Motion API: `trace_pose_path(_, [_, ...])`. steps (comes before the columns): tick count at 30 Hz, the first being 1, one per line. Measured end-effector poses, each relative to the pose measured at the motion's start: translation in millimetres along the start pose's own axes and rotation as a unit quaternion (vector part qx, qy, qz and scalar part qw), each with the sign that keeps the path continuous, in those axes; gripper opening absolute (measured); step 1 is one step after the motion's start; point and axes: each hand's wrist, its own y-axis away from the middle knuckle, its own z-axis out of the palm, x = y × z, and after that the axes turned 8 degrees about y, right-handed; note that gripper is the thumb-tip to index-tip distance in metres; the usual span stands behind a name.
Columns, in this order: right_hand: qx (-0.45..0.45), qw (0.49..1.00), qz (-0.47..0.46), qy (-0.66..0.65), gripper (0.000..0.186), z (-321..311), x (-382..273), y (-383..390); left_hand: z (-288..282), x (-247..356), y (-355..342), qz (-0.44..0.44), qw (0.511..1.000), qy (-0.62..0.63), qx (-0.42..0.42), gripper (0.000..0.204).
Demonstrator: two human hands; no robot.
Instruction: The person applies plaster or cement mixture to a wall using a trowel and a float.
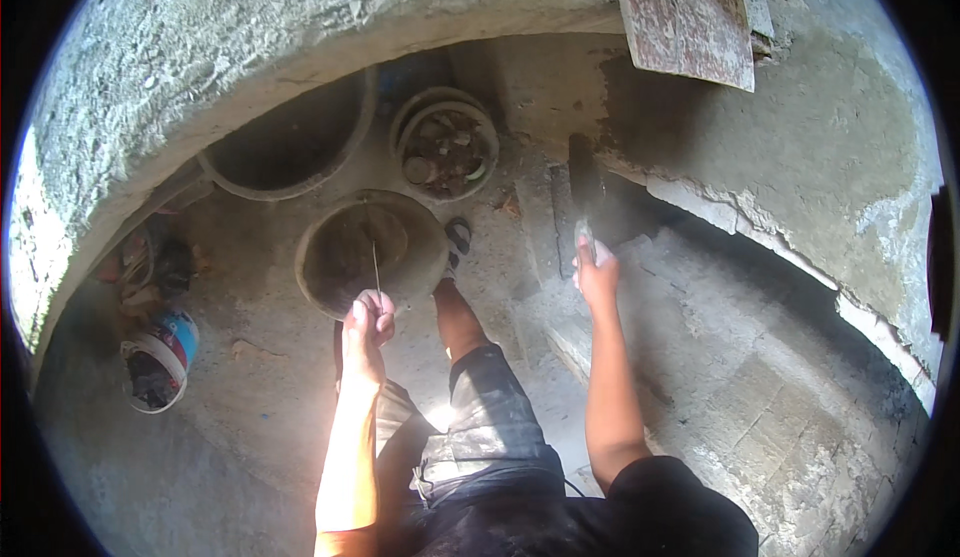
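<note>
My left hand (367,325) is closed on a thin metal strip or handle (376,265), seen almost edge-on in front of a round, mortar-stained bucket (325,247) on the floor; whether it joins the bucket, I cannot tell. My right hand (593,275) grips a trowel (583,179), its long grey blade pointing up toward a patch of darker, damp-looking plaster (660,122) on the concrete. The blade is slightly blurred, and whether it touches the surface is unclear. My legs and one sandalled foot (458,242) are below, beside the bucket.
A rough concrete edge (200,37) arches across the top. A large tub (335,162) and a rubble-filled bucket (448,147) stand behind. A white bucket (172,347) lies left. At right are a ragged ledge (740,215), concrete steps (700,377) and, above, a worn board (685,22).
</note>
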Motion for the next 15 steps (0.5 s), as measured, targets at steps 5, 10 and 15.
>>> trace_pose_path(5, [0.056,0.987,-0.134,0.072,0.026,-9.5,-5.9,8.9,-10.2,-2.2,2.5,0.016,0.998,-0.037,0.048,0.042])
trace_pose_path(10, [0.083,0.992,-0.088,0.036,0.028,-18.5,-13.0,-11.9,-5.9,1.8,7.2,0.014,0.997,-0.079,0.013,0.037])
trace_pose_path(15, [0.045,0.997,-0.035,0.049,0.030,-3.7,3.0,15.2,-11.6,17.2,6.5,0.010,0.997,-0.081,0.015,0.036])
